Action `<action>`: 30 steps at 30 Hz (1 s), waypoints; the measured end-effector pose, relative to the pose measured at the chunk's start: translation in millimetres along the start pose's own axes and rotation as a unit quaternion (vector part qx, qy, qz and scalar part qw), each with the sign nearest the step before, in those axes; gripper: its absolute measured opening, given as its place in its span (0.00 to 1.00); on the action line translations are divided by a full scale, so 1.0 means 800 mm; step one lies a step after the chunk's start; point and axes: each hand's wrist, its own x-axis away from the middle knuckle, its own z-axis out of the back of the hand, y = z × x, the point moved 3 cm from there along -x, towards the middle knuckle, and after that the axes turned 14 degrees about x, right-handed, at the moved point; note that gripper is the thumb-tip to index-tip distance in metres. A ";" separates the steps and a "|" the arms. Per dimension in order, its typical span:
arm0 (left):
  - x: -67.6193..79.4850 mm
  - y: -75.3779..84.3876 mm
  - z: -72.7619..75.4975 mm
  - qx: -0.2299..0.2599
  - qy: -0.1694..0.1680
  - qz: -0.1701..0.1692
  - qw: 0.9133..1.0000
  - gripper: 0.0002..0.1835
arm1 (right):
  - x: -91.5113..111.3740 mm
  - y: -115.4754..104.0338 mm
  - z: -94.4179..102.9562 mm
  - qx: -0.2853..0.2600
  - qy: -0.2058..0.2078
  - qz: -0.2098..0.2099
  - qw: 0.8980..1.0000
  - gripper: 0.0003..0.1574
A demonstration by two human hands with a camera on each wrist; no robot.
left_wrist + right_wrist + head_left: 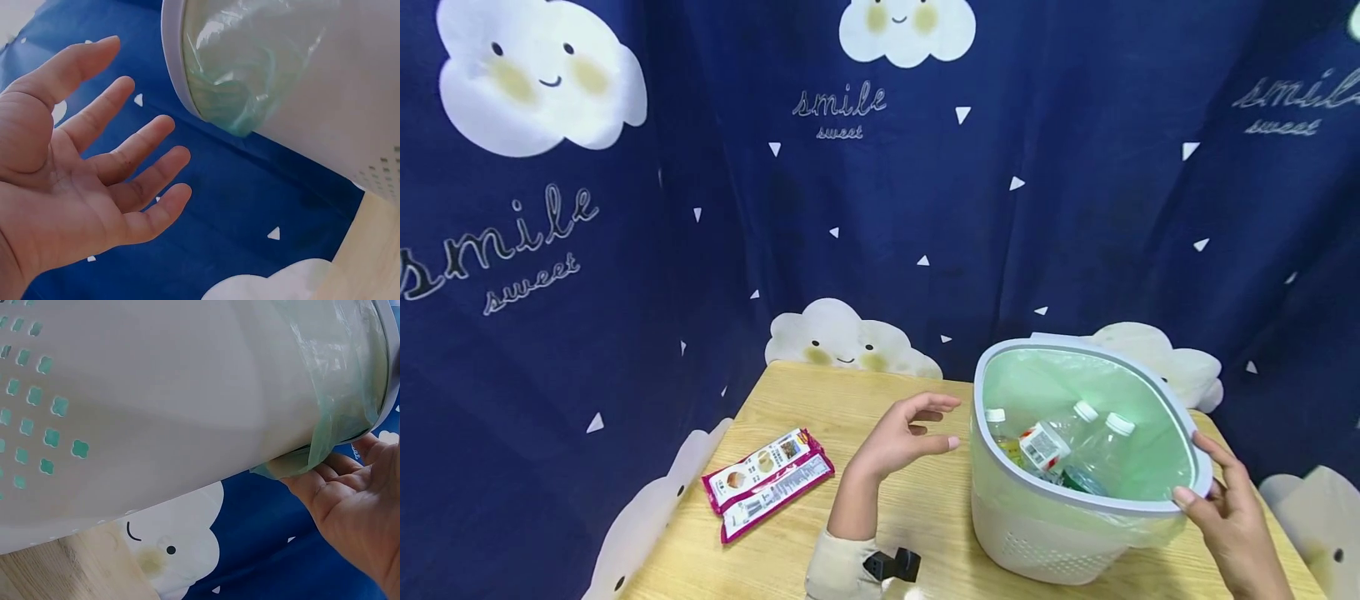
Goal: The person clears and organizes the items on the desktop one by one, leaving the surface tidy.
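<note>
A white trash bin (1052,533) has a pale grey-blue rim ring (1075,497) and a light green plastic liner (1157,417) folded over its edge. Inside lie several clear plastic bottles (1105,450) with white caps and a small red-and-white carton (1043,445). My right hand (1236,508) grips the rim at its right side; in the right wrist view, its fingers (306,490) touch the liner below the rim. Just left of the bin, my left hand (898,437) hangs in the air, apart from it. The left wrist view shows that palm with fingers (144,147) spread and holding nothing.
White packaging with magenta edges (767,482) lies on the left of the wooden table (850,383). A dark blue curtain (880,200) with white clouds and triangles hangs behind the table and along its left side.
</note>
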 end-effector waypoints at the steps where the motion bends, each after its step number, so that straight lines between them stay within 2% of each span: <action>1: 0.003 -0.003 0.002 0.004 0.003 0.000 1.000 0.24 | 0.000 0.000 0.000 0.000 -0.001 -0.001 1.000 0.43; 12: 0.025 -0.028 0.025 0.008 0.076 0.020 0.997 0.24 | -0.004 0.000 -0.001 -0.017 0.001 0.014 1.000 0.44; 17: 0.043 -0.013 0.031 0.013 0.096 0.027 0.995 0.24 | 0.000 0.001 -0.001 0.002 0.010 -0.001 1.000 0.43; 20: 0.052 -0.002 0.033 0.010 0.104 0.032 0.994 0.23 | 0.001 0.001 0.000 -0.008 0.006 0.003 1.000 0.43; 30: 0.067 -0.018 0.054 0.011 0.131 0.049 0.990 0.24 | -0.002 0.005 0.003 -0.040 -0.012 0.018 0.999 0.43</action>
